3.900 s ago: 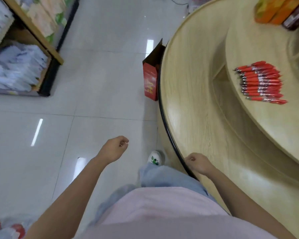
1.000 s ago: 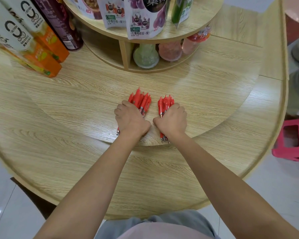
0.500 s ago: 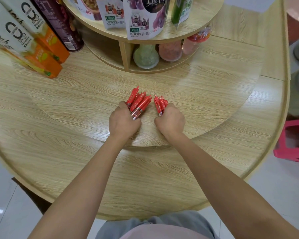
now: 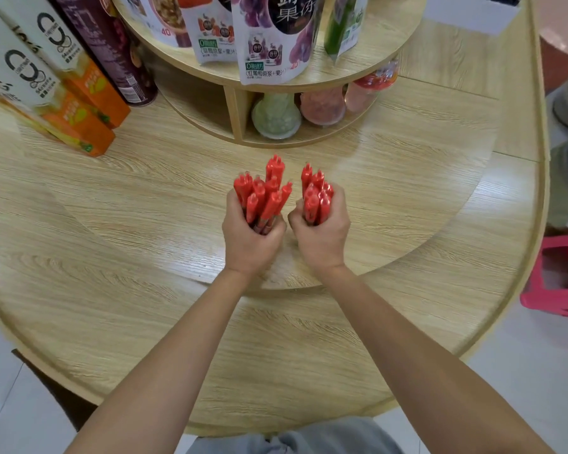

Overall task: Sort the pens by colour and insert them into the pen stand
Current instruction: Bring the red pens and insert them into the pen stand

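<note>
Standing up in two fistfuls, the red pens are split between the hands. The left bundle of red pens [image 4: 263, 194] is the larger and looser. Its button ends fan out above the fist at uneven heights, and one pen reaches well above the rest. The right bundle of red pens [image 4: 317, 198] is tighter and shorter, its tops packed close together. In both, the lower halves of the pens are buried in the palms, so the tips are hidden, and I cannot tell whether they touch the wood.

The left hand [image 4: 251, 237] is wrapped round its bundle, fingers curled in from the far side and thumb closing the near side. The right hand [image 4: 322, 235] grips its bundle the same way. The two fists sit just beside each other, knuckles nearly meeting, with a narrow gap between the bundles.

Both hands are over the near part of the middle tier [image 4: 145, 204] of a round wooden display, close to its front edge. A wider lower tier [image 4: 276, 355] lies beneath the forearms.

Beyond the pens a smaller top shelf [image 4: 374, 57] carries juice pouches [image 4: 276, 37], with jelly cups [image 4: 276, 117] tucked in the compartments under it. Orange cartons [image 4: 79, 119] and a dark tin [image 4: 112, 50] stand at the far left. A pink stool [image 4: 558, 273] is on the floor to the right.
</note>
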`<state>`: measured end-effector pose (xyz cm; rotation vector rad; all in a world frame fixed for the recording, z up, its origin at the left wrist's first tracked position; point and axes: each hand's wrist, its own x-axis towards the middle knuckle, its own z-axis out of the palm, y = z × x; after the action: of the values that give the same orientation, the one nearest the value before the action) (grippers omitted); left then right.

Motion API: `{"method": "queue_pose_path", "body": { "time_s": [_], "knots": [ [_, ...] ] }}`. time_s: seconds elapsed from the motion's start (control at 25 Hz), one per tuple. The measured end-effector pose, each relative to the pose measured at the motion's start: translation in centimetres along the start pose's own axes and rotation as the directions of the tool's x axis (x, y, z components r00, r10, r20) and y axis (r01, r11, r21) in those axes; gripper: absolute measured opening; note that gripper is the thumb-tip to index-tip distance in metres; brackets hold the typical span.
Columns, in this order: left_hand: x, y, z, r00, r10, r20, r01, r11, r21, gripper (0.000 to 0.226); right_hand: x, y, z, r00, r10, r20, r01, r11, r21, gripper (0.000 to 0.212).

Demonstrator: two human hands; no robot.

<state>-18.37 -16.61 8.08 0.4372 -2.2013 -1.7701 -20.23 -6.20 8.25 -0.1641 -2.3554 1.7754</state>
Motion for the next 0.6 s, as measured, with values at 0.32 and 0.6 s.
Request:
{"method": "queue_pose_path", "body": {
  "time_s": [0.32,0.6],
  "knots": [
    [-1.2,-4.2,1.3,0.991,0.068,-0.112,-0.074,0.996,-0.053,0.043,-0.4,4.4,1.0,0.950,-0.279,-0.142,0.277,0.960,-0.037,0.021],
    [-1.6,-3.5,1.2,0.995,0.027,-0.100,-0.025,1.000,0.017,0.035,-1.2,3.0,0.1,0.996,-0.090,0.018,0.090,0.996,0.012,0.018]
  ]
}}
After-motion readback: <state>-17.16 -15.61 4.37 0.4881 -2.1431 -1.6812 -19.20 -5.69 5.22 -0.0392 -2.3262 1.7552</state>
